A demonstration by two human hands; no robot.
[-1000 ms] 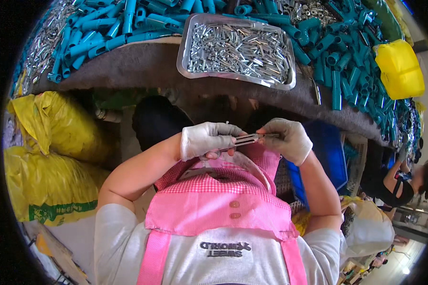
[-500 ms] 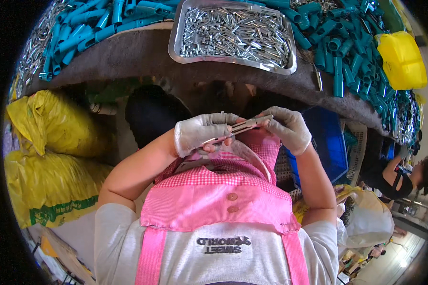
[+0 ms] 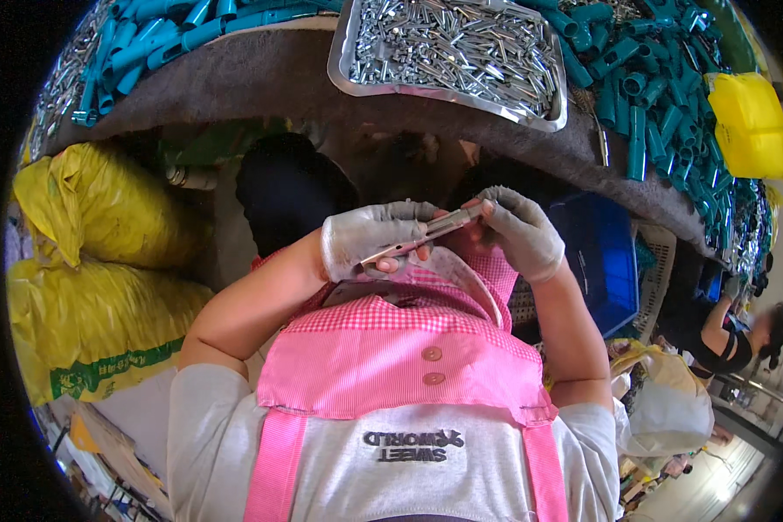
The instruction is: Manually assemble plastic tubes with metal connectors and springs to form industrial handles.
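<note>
In front of my pink apron, my two gloved hands hold a slim silvery metal part (image 3: 442, 228) between them. My left hand (image 3: 376, 233) is closed round its lower end, the thumb lying along the top. At the upper end, the fingertips of my right hand (image 3: 522, 233) pinch the part. It slants upward from left to right. Its exact kind does not show. The light gloves leave some fingertips bare. Beyond my hands, a metal tray (image 3: 348, 71) full of small shiny metal pins rests on a dark cloth-covered work surface (image 3: 261, 91).
Teal tubular pieces (image 3: 639, 96) lie heaped at the far right, and more teal tubes (image 3: 161, 43) at the far left. A yellow container (image 3: 751, 126) stands at the right. Full yellow sacks (image 3: 104, 322) lie left. A blue crate (image 3: 613, 261) is beside my right arm; another person (image 3: 731, 344) sits farther right.
My right fingers have shifted slightly on the part's upper end, and the metal pieces sit closer together. The tray and heaps appear a little further right and higher in view.
</note>
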